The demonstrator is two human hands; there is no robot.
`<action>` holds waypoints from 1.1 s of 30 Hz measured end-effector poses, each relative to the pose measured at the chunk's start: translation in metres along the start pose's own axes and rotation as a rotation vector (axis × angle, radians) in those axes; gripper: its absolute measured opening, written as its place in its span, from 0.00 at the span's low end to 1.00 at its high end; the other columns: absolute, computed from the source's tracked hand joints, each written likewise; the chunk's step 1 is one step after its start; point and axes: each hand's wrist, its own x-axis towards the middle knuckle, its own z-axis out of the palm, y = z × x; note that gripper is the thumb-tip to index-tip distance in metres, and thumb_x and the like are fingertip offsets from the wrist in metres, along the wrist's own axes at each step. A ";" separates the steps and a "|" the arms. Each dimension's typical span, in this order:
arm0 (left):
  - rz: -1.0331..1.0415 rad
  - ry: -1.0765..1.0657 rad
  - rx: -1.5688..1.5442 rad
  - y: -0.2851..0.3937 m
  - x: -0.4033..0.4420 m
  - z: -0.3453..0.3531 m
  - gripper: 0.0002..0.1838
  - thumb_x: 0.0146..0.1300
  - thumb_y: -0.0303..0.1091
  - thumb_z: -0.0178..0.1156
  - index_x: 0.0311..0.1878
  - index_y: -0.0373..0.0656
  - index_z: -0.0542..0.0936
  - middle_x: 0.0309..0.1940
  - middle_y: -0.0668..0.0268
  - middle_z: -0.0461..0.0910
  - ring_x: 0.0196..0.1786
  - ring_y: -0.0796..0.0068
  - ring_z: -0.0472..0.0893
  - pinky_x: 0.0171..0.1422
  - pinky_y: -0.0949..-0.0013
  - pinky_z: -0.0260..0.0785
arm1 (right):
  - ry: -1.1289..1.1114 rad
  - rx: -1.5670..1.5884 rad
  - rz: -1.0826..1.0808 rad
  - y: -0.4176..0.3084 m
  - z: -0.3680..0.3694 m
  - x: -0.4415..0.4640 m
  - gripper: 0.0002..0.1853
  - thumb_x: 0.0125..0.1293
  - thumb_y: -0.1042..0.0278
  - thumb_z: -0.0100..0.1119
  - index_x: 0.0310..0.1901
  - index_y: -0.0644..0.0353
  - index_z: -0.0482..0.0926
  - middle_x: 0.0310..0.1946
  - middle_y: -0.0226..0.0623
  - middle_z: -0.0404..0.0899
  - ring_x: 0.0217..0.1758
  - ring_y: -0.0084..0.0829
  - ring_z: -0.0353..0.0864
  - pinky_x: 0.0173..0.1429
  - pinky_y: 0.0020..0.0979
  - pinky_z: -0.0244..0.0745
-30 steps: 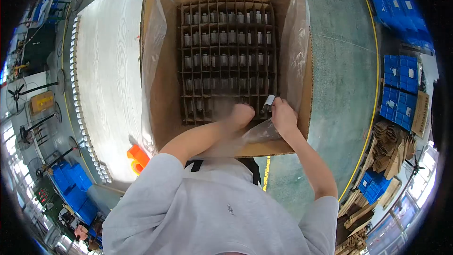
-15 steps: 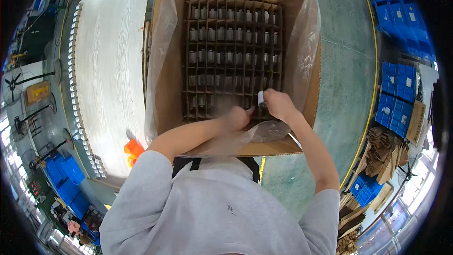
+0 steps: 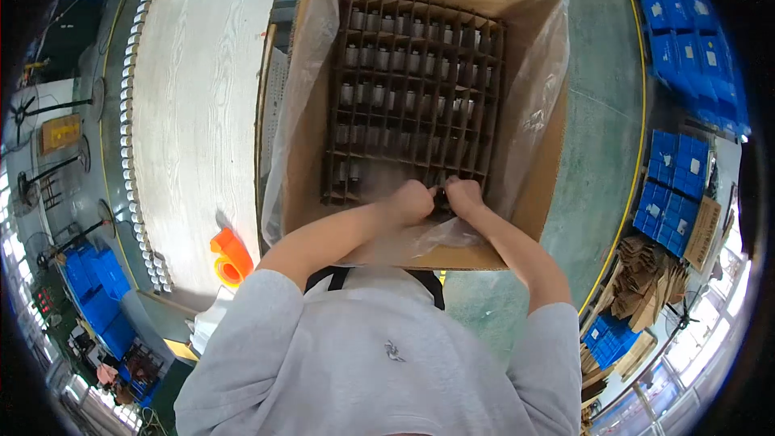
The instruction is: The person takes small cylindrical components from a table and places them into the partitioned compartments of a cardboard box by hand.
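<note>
A cardboard box point(image 3: 539, 194) lined with clear plastic holds a grid of brown cardboard dividers point(image 3: 420, 74). Small silvery metal parts point(image 3: 379, 95) stand in many of its cells. Both hands are low in the box, close together at the near row of the grid. My left hand point(image 3: 413, 200) has its fingers curled at the divider edges, and what they pinch is hidden. Just to its right, my right hand point(image 3: 464, 196) is closed with fingertips down at a cell. Whatever it holds is mostly out of sight.
A pale wood-grain table point(image 3: 198, 113) stands left of the box, with a row of white-and-silver parts point(image 3: 129, 137) along its far left edge. An orange tape dispenser point(image 3: 231, 257) lies at its near corner. Blue crates point(image 3: 674, 182) and flattened cardboard point(image 3: 646, 274) are stacked on the right.
My right hand has lowered a whitish cylindrical part towards the near row and come next to my left hand. The part no longer shows clearly. The whole view has shifted slightly.
</note>
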 end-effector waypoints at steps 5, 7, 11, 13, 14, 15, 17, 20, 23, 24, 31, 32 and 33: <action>-0.021 -0.131 -0.063 0.017 -0.001 -0.016 0.12 0.47 0.34 0.54 0.30 0.35 0.80 0.26 0.52 0.78 0.25 0.55 0.79 0.26 0.56 0.70 | -0.157 -0.124 0.064 -0.013 0.000 0.002 0.07 0.51 0.70 0.52 0.29 0.59 0.80 0.33 0.43 0.79 0.34 0.37 0.81 0.32 0.35 0.75; -0.013 0.031 0.021 0.028 -0.022 -0.058 0.11 0.46 0.33 0.54 0.27 0.37 0.81 0.27 0.52 0.79 0.25 0.56 0.79 0.23 0.57 0.69 | -0.249 -0.123 0.053 -0.015 -0.001 0.010 0.08 0.53 0.69 0.53 0.32 0.57 0.81 0.35 0.43 0.79 0.36 0.36 0.81 0.33 0.36 0.76; -0.098 0.460 -0.073 0.023 -0.085 -0.138 0.05 0.52 0.33 0.53 0.31 0.43 0.74 0.31 0.63 0.71 0.20 0.66 0.75 0.19 0.63 0.65 | -0.360 0.042 0.017 -0.013 -0.045 0.001 0.12 0.58 0.62 0.52 0.38 0.57 0.81 0.41 0.42 0.79 0.42 0.42 0.80 0.41 0.42 0.75; -0.354 0.819 -0.115 0.010 -0.150 -0.182 0.06 0.51 0.34 0.55 0.31 0.44 0.75 0.28 0.62 0.73 0.24 0.64 0.77 0.24 0.62 0.67 | -0.520 -0.190 0.013 -0.036 -0.109 0.010 0.14 0.58 0.58 0.52 0.32 0.62 0.80 0.35 0.45 0.80 0.41 0.45 0.79 0.42 0.41 0.75; -0.468 1.003 -0.120 0.001 -0.185 -0.192 0.06 0.50 0.34 0.56 0.30 0.44 0.75 0.27 0.62 0.74 0.27 0.62 0.77 0.27 0.62 0.68 | -0.542 -0.211 0.037 -0.060 -0.152 0.012 0.14 0.60 0.60 0.51 0.34 0.62 0.80 0.37 0.49 0.79 0.43 0.48 0.77 0.43 0.43 0.73; -0.624 1.217 -0.129 -0.012 -0.217 -0.186 0.07 0.51 0.34 0.56 0.33 0.44 0.75 0.28 0.61 0.74 0.28 0.62 0.77 0.28 0.61 0.68 | -0.310 -0.108 -0.084 -0.048 -0.162 0.012 0.13 0.60 0.60 0.52 0.37 0.62 0.80 0.36 0.50 0.79 0.43 0.49 0.77 0.44 0.44 0.73; -1.110 1.444 -0.360 -0.035 -0.286 -0.162 0.07 0.54 0.33 0.57 0.36 0.42 0.75 0.33 0.60 0.74 0.30 0.63 0.78 0.32 0.63 0.70 | -0.133 0.030 0.050 -0.102 -0.230 0.023 0.14 0.64 0.63 0.50 0.44 0.62 0.78 0.36 0.48 0.79 0.41 0.47 0.77 0.43 0.41 0.72; -1.631 1.685 -0.358 -0.090 -0.403 -0.051 0.09 0.55 0.33 0.59 0.39 0.42 0.75 0.36 0.58 0.75 0.31 0.66 0.79 0.37 0.63 0.71 | 0.391 0.247 -0.246 -0.134 -0.259 0.066 0.11 0.65 0.68 0.50 0.44 0.64 0.77 0.36 0.44 0.78 0.36 0.38 0.78 0.40 0.34 0.72; -2.194 1.513 -0.277 -0.096 -0.521 0.045 0.15 0.53 0.40 0.59 0.43 0.47 0.75 0.48 0.58 0.71 0.49 0.57 0.74 0.49 0.57 0.69 | 0.580 0.305 -0.405 -0.221 -0.305 0.090 0.10 0.65 0.71 0.50 0.45 0.65 0.76 0.36 0.40 0.76 0.33 0.35 0.76 0.37 0.32 0.73; -2.325 1.479 -0.250 -0.090 -0.554 0.066 0.18 0.52 0.43 0.60 0.46 0.48 0.74 0.52 0.57 0.68 0.53 0.57 0.72 0.51 0.56 0.68 | 0.596 0.267 -0.456 -0.244 -0.312 0.097 0.10 0.64 0.72 0.50 0.46 0.64 0.75 0.37 0.40 0.75 0.33 0.34 0.76 0.36 0.30 0.72; -2.961 1.232 -0.555 -0.071 -0.721 0.117 0.47 0.42 0.63 0.62 0.65 0.55 0.60 0.70 0.54 0.43 0.70 0.49 0.48 0.65 0.37 0.46 | 0.480 0.118 -0.798 -0.400 -0.277 0.146 0.14 0.61 0.77 0.53 0.49 0.64 0.73 0.42 0.37 0.71 0.31 0.26 0.74 0.32 0.24 0.70; -2.980 1.247 -0.616 -0.076 -0.734 0.124 0.49 0.41 0.65 0.62 0.66 0.55 0.59 0.70 0.54 0.42 0.70 0.48 0.47 0.65 0.36 0.45 | 0.427 0.139 -0.776 -0.419 -0.269 0.149 0.15 0.59 0.77 0.54 0.49 0.63 0.72 0.42 0.38 0.71 0.31 0.28 0.74 0.32 0.27 0.71; -2.997 1.257 -0.679 -0.080 -0.745 0.131 0.51 0.40 0.67 0.61 0.67 0.56 0.58 0.70 0.53 0.40 0.71 0.47 0.45 0.66 0.36 0.43 | 0.374 0.159 -0.750 -0.435 -0.260 0.152 0.16 0.58 0.77 0.55 0.50 0.63 0.72 0.42 0.39 0.72 0.31 0.30 0.75 0.32 0.30 0.72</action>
